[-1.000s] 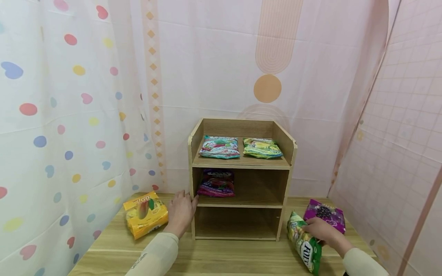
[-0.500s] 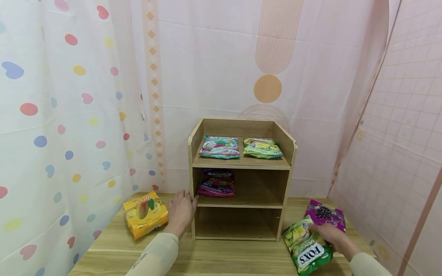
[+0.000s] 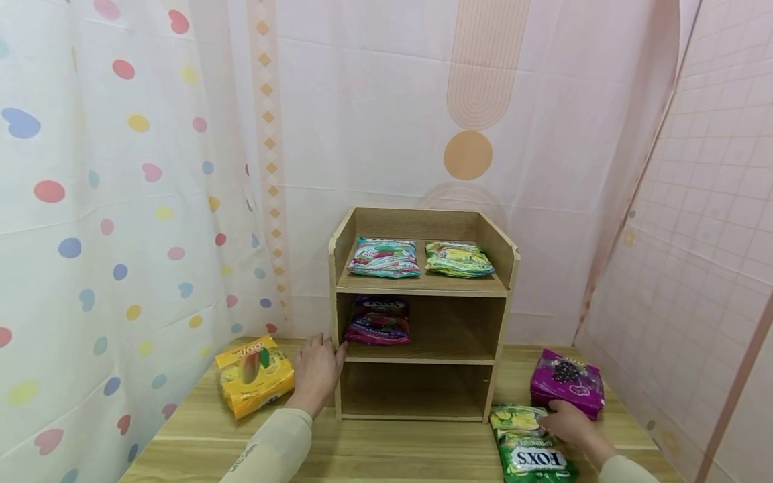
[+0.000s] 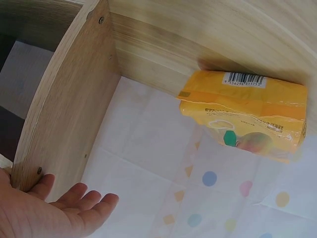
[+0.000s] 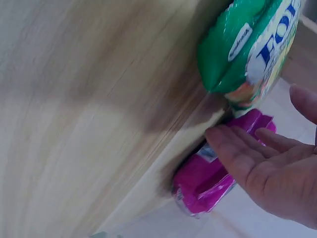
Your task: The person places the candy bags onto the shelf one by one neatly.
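My left hand [image 3: 319, 372] rests against the left side panel of a small wooden shelf unit [image 3: 417, 291]; in the left wrist view its fingers [image 4: 94, 210] are relaxed beside the panel. Left of it a yellow candy bag [image 3: 255, 376] with a mango picture lies on the table. My right hand [image 3: 570, 426] is at the right edge of a green Fox's candy bag [image 3: 531, 446] lying on the table. The right wrist view shows its fingers [image 5: 233, 153] extended and the thumb apart, gripping nothing. Just behind is a purple candy bag [image 3: 568, 382], partly covered by the hand.
On the shelf's top level lie a teal candy bag [image 3: 384, 258] and a yellow-green candy bag [image 3: 459, 259]. A dark purple candy bag [image 3: 379, 320] sits at the left of the middle level. Patterned curtains [image 3: 386, 134] enclose the wooden table [image 3: 386, 449].
The green Fox's bag, earlier tilted in my right hand's grip, now lies flat on the table, and the fingers have let go. My left hand has stayed put.
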Demonstrator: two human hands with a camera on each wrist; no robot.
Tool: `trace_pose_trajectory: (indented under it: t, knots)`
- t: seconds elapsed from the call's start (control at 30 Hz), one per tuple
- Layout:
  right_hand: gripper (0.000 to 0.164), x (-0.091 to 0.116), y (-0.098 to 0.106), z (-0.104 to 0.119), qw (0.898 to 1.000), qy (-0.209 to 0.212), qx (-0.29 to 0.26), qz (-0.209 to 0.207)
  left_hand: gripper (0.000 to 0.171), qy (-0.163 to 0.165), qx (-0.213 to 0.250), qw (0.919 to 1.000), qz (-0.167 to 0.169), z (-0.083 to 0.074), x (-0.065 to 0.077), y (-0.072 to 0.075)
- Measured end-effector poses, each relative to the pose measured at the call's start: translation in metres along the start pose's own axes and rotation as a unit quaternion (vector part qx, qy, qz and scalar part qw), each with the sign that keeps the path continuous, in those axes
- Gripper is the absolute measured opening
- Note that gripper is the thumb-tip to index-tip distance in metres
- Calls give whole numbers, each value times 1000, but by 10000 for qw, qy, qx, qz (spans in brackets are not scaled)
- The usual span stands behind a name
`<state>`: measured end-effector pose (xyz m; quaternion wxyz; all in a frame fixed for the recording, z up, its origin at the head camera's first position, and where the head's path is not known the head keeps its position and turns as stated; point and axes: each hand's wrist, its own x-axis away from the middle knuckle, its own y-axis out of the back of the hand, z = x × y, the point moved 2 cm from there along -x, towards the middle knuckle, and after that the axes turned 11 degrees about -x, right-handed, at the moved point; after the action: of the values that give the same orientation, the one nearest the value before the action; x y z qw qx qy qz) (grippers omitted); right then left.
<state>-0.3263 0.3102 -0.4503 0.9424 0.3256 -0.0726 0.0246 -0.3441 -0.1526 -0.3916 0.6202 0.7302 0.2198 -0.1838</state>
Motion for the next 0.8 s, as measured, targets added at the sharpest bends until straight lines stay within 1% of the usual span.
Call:
trace_pose_trajectory:
  t: [0.07,0.13,0.2,0.23,0.33,0.5,0.57,0.67,0.8]
  knots:
    - [70,2,-5,2,9999,-135,-28,42,42,1,-14,10000,9,0,0,0]
    - [80,5,-10,5,9997,-150,135,143,42,8,-14,10000,18,0,0,0]
    - [89,8,-16,7,9985,-143,476,249,42,18,-10,10000,30,0,-1,0]
    - [92,9,-18,9,9965,-55,781,303,42,24,-9,10000,35,0,-1,0]
    - [95,13,-25,13,9877,181,1496,424,42,39,6,10000,51,1,-1,0]
    - [98,19,-37,14,9768,278,2094,356,41,30,14,10000,33,1,-1,0]
    - [102,20,-40,13,9750,255,2183,326,41,27,4,10000,21,2,-1,0]
    - [103,20,-43,10,9756,173,2156,372,41,26,9,10000,7,1,-1,0]
    - [100,16,-40,6,9770,95,2059,547,41,7,43,10000,-17,1,-1,0]
